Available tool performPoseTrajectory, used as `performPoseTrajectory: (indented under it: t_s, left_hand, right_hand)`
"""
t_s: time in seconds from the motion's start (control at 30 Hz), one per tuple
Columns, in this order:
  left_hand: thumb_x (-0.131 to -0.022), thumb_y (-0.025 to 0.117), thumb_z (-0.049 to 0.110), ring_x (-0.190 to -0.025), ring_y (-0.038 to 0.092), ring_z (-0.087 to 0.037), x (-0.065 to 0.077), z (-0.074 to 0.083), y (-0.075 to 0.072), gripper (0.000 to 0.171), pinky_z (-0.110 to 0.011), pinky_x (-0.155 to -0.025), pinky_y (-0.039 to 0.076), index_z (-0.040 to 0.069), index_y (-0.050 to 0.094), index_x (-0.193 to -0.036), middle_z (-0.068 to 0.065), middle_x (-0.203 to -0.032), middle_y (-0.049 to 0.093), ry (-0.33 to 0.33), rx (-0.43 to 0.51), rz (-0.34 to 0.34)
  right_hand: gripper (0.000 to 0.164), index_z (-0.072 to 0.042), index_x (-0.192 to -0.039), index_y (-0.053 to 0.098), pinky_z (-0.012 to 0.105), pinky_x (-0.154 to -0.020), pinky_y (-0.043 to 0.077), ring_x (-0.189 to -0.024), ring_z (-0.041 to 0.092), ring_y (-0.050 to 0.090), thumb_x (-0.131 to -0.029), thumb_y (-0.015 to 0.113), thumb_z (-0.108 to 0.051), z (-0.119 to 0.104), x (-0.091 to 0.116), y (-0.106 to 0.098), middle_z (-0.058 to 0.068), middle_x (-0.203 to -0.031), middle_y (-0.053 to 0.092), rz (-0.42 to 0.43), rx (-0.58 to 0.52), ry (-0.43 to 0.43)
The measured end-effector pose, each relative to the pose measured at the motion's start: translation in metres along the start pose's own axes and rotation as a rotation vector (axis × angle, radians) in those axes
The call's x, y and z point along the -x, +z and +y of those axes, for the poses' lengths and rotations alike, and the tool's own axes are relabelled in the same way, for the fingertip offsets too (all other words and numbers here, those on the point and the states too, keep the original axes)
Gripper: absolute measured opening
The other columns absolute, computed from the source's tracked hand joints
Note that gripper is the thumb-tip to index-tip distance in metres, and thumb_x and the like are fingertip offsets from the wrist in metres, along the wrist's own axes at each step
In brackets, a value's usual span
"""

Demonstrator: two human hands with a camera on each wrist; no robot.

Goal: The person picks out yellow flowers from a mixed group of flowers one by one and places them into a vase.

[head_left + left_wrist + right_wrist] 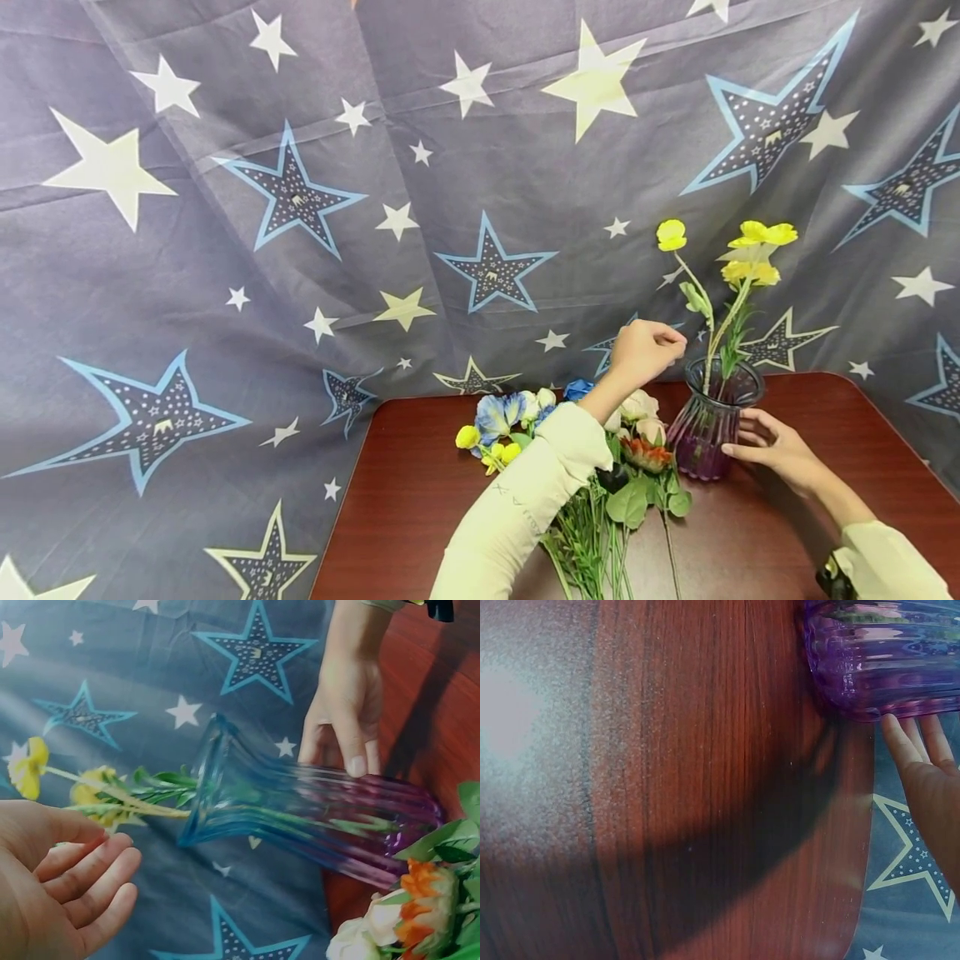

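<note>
A ribbed glass vase (705, 433), bluish at the rim and purple at the base, stands upright on the table. Yellow flowers (752, 272) on pale stems and a green leafy sprig (735, 337) rise from its mouth. My right hand (780, 454) touches the vase's right side, its fingers fairly straight, the thumb toward the front; the right wrist view shows fingertips against the purple glass (885, 660). My left hand (647, 354) hovers left of the vase's mouth near the stems. Its fingers are loosely bent with nothing between them in the left wrist view (75, 877).
Left of the vase lies a pile of artificial flowers: blue blooms (498, 417), white and pink roses (640, 406), an orange flower (647, 455) and green stems (588, 533). My left sleeve (525, 492) crosses over it. A grey star-patterned cloth (420, 350) hangs behind the dark red table (405, 500).
</note>
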State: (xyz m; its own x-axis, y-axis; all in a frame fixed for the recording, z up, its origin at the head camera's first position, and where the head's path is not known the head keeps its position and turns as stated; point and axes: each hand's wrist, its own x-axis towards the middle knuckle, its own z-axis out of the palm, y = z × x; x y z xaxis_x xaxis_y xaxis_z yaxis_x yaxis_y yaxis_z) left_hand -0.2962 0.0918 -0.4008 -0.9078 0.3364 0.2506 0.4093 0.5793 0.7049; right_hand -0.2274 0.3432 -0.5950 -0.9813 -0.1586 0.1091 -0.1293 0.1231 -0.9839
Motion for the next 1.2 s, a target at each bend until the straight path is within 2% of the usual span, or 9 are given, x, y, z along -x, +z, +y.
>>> performPoseTrajectory:
  t_s: [0.17,0.33,0.57,0.8,1.0,1.2]
  left_hand:
    - [-0.096,0.073,0.021,-0.059,0.069,-0.004,0.004,-0.009,-0.018,0.012,-0.013,-0.051,0.048,0.015,0.083,-0.099,0.001,-0.082,0.08,-0.027,0.06,-0.045]
    - [-0.095,0.074,0.019,-0.056,0.063,0.004,0.007,-0.021,-0.035,0.011,-0.015,-0.053,0.049,0.015,0.083,-0.1,0.0,-0.082,0.08,-0.058,0.122,-0.051]
    - [-0.094,0.075,0.018,-0.06,0.067,-0.001,0.012,-0.032,-0.051,0.011,-0.016,-0.057,0.05,0.011,0.082,-0.099,-0.004,-0.085,0.08,-0.081,0.196,-0.066]
    - [-0.096,0.072,0.022,-0.061,0.066,-0.003,0.021,-0.04,-0.066,0.013,-0.019,-0.051,0.044,0.015,0.082,-0.098,-0.004,-0.084,0.079,-0.12,0.133,-0.112]
    - [-0.098,0.069,0.024,-0.061,0.062,-0.008,0.034,-0.05,-0.081,0.016,-0.019,-0.052,0.043,0.014,0.082,-0.102,-0.007,-0.088,0.079,-0.097,0.061,-0.152]
    - [-0.098,0.068,0.022,-0.06,0.062,-0.003,0.048,-0.064,-0.093,0.018,-0.018,-0.051,0.044,0.011,0.081,-0.105,-0.003,-0.086,0.079,-0.095,0.012,-0.169]
  right_hand:
    - [0.049,-0.027,-0.123,0.052,0.015,-0.08,0.057,-0.102,-0.01,0.063,-0.091,0.07,0.004,0.001,0.001,0.003,-0.025,-0.11,0.065,-0.004,0.004,0.007]
    - [0.05,-0.029,-0.123,0.053,0.016,-0.08,0.057,-0.102,-0.009,0.064,-0.091,0.069,0.006,0.002,0.004,0.002,-0.024,-0.111,0.065,-0.004,-0.039,0.019]
    - [0.051,-0.029,-0.124,0.053,0.015,-0.079,0.057,-0.102,-0.01,0.063,-0.092,0.068,0.007,-0.001,0.007,-0.005,-0.024,-0.111,0.065,0.005,-0.024,0.022]
    - [0.05,-0.029,-0.124,0.051,0.014,-0.08,0.056,-0.101,-0.011,0.062,-0.092,0.068,0.005,-0.002,0.005,-0.005,-0.026,-0.11,0.064,0.004,0.001,0.033]
    - [0.049,-0.028,-0.124,0.051,0.014,-0.079,0.056,-0.101,-0.011,0.063,-0.092,0.068,0.005,-0.003,0.002,-0.003,-0.026,-0.11,0.065,-0.005,-0.01,0.033]
    - [0.049,-0.028,-0.123,0.053,0.013,-0.08,0.056,-0.101,-0.01,0.064,-0.092,0.068,0.006,-0.003,-0.001,0.0,-0.025,-0.11,0.066,-0.013,-0.029,0.016]
